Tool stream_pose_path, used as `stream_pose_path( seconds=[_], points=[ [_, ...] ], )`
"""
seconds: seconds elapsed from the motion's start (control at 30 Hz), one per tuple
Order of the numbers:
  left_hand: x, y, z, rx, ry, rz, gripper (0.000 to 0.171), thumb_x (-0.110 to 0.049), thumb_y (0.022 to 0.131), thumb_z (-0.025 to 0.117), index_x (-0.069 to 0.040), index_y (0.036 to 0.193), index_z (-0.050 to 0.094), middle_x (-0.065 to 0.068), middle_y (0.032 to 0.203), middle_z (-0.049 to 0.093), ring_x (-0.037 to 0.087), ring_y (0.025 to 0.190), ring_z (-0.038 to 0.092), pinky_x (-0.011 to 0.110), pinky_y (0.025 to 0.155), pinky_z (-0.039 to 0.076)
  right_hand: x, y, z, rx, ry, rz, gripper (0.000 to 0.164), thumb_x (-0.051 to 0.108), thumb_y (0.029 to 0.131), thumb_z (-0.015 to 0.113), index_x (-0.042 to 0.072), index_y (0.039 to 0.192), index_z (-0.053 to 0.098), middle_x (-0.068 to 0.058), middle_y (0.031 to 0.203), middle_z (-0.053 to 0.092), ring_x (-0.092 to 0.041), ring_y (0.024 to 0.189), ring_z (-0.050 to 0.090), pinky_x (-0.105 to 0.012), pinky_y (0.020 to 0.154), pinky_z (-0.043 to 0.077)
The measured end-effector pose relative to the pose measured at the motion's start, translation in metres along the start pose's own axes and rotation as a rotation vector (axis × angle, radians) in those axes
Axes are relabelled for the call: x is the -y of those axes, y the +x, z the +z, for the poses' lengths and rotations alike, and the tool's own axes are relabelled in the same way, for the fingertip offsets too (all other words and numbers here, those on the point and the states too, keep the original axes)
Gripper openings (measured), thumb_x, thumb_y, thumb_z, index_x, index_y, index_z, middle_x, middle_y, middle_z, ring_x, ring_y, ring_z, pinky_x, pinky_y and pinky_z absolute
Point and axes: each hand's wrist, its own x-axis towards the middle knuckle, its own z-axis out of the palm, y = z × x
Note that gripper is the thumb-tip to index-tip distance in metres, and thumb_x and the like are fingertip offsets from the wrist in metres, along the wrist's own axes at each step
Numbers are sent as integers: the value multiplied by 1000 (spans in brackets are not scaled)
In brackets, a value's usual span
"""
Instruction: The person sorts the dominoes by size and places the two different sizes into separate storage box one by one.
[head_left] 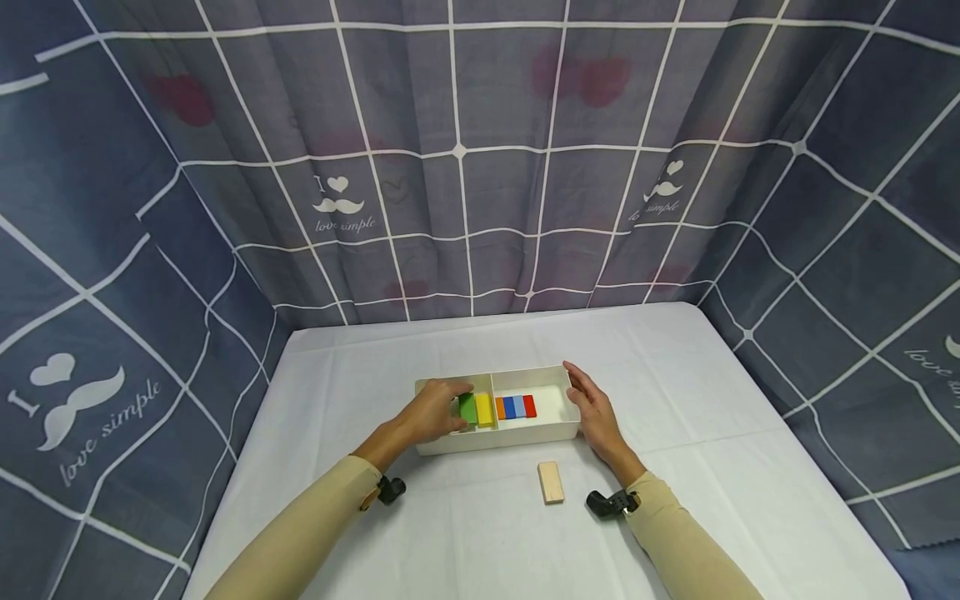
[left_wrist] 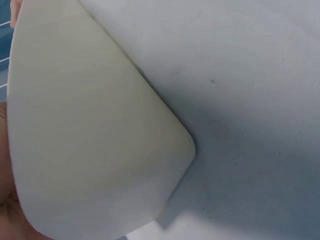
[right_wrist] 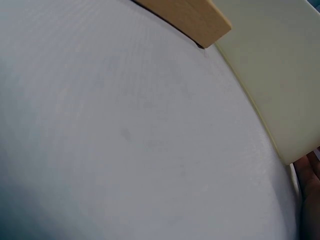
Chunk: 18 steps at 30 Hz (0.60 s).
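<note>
A white two-compartment box (head_left: 480, 443) stands on the table. My left hand (head_left: 433, 410) reaches over its left end and pinches a green block (head_left: 468, 408) between thumb and fingers in the left compartment. Beside that block, touching or nearly so, lies a yellow block (head_left: 485, 410). Against the box's right end rests my right hand (head_left: 596, 414), fingers fairly straight along the wall. Orange, dark blue, light blue and red blocks (head_left: 516, 407) sit in a row in the right compartment. In the left wrist view the box wall (left_wrist: 95, 115) hides most of the left hand.
A plain wooden block (head_left: 551, 482) lies on the white tablecloth (head_left: 465, 525) in front of the box, left of the right wrist. Behind and at both sides hangs a dark checked curtain (head_left: 420, 200).
</note>
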Motion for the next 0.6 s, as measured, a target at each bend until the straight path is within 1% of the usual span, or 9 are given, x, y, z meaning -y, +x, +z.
stream_pose_path(
  seconds=[0.13,0.33,0.47,0.6],
  points=[
    [1,2,1,15,2,-1,65,-5,84,95,5,143,68,19,140,74,33,129,72,49,114,57,0,0,0,2,-4,-6,51,10,116,48,9,166,46,-16,176,39,-36,166,30,-1,115,30],
    [2,7,3,47,24,-7,65,-5,84,95,5,142,68,19,139,74,34,130,71,49,113,57,0,0,0,-4,-7,-15,51,9,116,48,10,167,46,-15,175,40,-35,165,33,-1,116,31],
    [3,9,4,55,32,-5,65,-5,83,96,5,142,69,20,141,73,35,132,70,49,112,58,0,1,0,-2,-17,-17,51,10,116,48,10,166,47,-16,175,41,-35,165,34,-1,115,31],
    [4,11,5,65,40,-6,66,-6,83,96,4,142,69,20,142,73,33,130,70,48,110,59,0,0,0,-2,-13,-7,51,10,116,48,10,167,46,-15,176,39,-34,166,32,-1,115,30]
  ],
)
